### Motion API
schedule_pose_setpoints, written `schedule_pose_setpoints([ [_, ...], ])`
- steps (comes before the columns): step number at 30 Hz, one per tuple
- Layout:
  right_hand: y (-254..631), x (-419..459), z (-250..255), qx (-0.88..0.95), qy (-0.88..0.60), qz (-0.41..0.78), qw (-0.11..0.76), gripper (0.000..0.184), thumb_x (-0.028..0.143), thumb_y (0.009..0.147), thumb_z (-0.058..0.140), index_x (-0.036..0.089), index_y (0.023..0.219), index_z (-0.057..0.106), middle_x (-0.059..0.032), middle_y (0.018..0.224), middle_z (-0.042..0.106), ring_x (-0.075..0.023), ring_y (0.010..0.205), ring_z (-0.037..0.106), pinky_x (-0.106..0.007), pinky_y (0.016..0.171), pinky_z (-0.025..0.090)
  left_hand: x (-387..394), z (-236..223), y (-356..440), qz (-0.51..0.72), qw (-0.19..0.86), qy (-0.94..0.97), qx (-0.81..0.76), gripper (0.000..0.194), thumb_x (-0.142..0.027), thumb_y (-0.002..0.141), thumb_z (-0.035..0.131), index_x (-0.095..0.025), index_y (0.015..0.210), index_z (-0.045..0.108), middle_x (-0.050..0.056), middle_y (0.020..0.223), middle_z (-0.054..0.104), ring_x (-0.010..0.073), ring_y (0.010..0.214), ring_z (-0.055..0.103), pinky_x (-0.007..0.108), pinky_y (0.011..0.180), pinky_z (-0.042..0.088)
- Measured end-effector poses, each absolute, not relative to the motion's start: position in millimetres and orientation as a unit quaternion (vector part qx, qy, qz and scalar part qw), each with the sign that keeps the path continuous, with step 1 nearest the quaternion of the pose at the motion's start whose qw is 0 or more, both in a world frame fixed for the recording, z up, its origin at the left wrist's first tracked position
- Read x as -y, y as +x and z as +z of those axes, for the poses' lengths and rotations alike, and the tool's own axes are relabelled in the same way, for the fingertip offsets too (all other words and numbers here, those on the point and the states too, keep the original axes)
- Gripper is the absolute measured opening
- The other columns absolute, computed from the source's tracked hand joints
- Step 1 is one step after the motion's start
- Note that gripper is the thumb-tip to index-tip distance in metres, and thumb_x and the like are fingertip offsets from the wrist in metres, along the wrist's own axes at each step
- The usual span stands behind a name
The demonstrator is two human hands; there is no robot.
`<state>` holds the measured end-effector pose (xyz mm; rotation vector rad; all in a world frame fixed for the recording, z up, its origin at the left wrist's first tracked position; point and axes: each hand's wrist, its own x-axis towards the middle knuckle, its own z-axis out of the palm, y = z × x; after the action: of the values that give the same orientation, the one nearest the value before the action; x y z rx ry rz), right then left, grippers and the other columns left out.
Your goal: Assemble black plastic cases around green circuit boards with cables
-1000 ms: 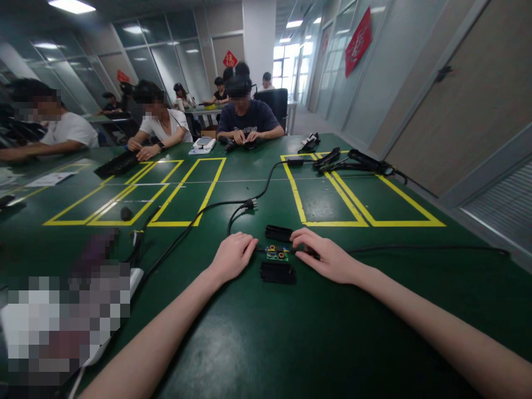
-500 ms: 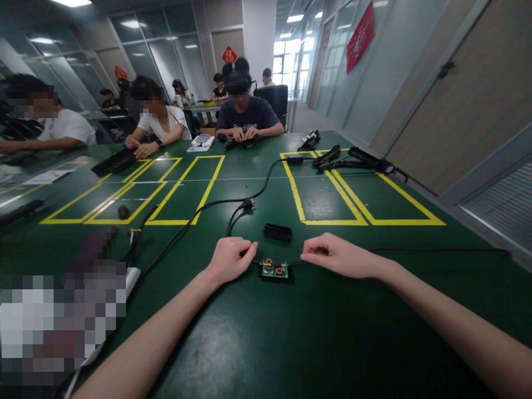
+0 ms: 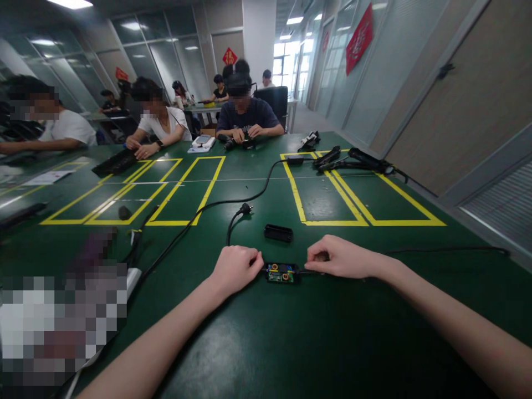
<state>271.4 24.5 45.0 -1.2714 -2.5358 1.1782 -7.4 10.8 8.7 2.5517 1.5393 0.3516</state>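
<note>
A small green circuit board [image 3: 281,272] with orange coils sits in a black case half on the green table [image 3: 266,338]. My left hand [image 3: 236,268] is closed just left of it, gripping the black cable that runs from that end. My right hand [image 3: 339,257] is closed just right of it, pinching the thin black cable that leads off to the right. A second black case half [image 3: 278,233] lies on the table a little beyond the board. The cable's plug [image 3: 245,209] lies further back.
Yellow tape rectangles [image 3: 332,194] mark the table. Black power adapters and cables [image 3: 353,160] lie at the far right. A white power strip [image 3: 131,280] is at my left. Several people sit across and to the left, working with their hands.
The circuit board went from between the two case halves into the near case half. Both hands closed on the cables at its ends and moved slightly toward me.
</note>
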Motion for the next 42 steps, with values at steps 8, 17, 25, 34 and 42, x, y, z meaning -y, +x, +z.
schedule_pose_setpoints([
  [8, 266, -18, 43, 0.846, -0.368, 0.382, 0.050, 0.030, 0.045, 0.094, 0.066, 0.018, 0.087, 0.078, -0.0064, 0.090, 0.073, -0.0206, 0.080, 0.066, -0.033, 0.075, 0.049, 2, 13, 4, 0.074, 0.071, 0.853, -0.512, 0.046, -0.031, 0.104, 0.046, -0.019, 0.065, 0.068, 0.005, 0.064, 0.071, 0.0190, 0.060, 0.065, 0.029, 0.057, 0.031],
  [17, 272, -23, 44, 0.833, -0.366, 0.413, 0.033, 0.042, 0.052, 0.097, 0.058, 0.017, 0.082, 0.074, -0.0047, 0.083, 0.068, -0.0188, 0.076, 0.061, -0.032, 0.071, 0.046, 0, 6, 2, 0.151, 0.058, 0.857, -0.489, 0.041, -0.029, 0.103, 0.049, -0.020, 0.064, 0.061, 0.004, 0.067, 0.064, 0.0179, 0.066, 0.061, 0.031, 0.062, 0.036],
  [25, 271, -24, 39, 0.829, -0.367, 0.421, 0.042, 0.038, 0.052, 0.090, 0.067, 0.016, 0.081, 0.076, -0.0037, 0.083, 0.065, -0.0156, 0.070, 0.056, -0.030, 0.065, 0.043, -2, 1, 1, 0.143, 0.056, 0.888, -0.434, 0.036, -0.028, 0.107, 0.048, -0.020, 0.074, 0.062, 0.003, 0.072, 0.064, 0.0181, 0.071, 0.063, 0.032, 0.071, 0.044],
  [34, 266, -20, 40, 0.756, -0.451, 0.474, 0.000, 0.038, 0.053, 0.083, 0.071, 0.016, 0.075, 0.071, 0.0026, 0.060, 0.053, -0.0119, 0.057, 0.044, -0.026, 0.053, 0.030, -2, -3, 4, 0.131, 0.088, 0.880, -0.448, 0.038, -0.032, 0.108, 0.044, -0.020, 0.078, 0.064, 0.002, 0.070, 0.064, 0.0180, 0.069, 0.061, 0.029, 0.069, 0.045],
  [42, 264, -23, 37, 0.800, -0.486, 0.344, 0.068, 0.027, 0.044, 0.083, 0.072, 0.020, 0.088, 0.062, 0.0050, 0.066, 0.050, -0.0133, 0.060, 0.047, -0.027, 0.056, 0.033, -10, -7, 0, 0.214, 0.023, 0.862, -0.458, 0.029, -0.028, 0.107, 0.048, -0.021, 0.127, 0.067, 0.014, 0.133, 0.066, 0.0285, 0.123, 0.059, 0.045, 0.104, 0.047],
])
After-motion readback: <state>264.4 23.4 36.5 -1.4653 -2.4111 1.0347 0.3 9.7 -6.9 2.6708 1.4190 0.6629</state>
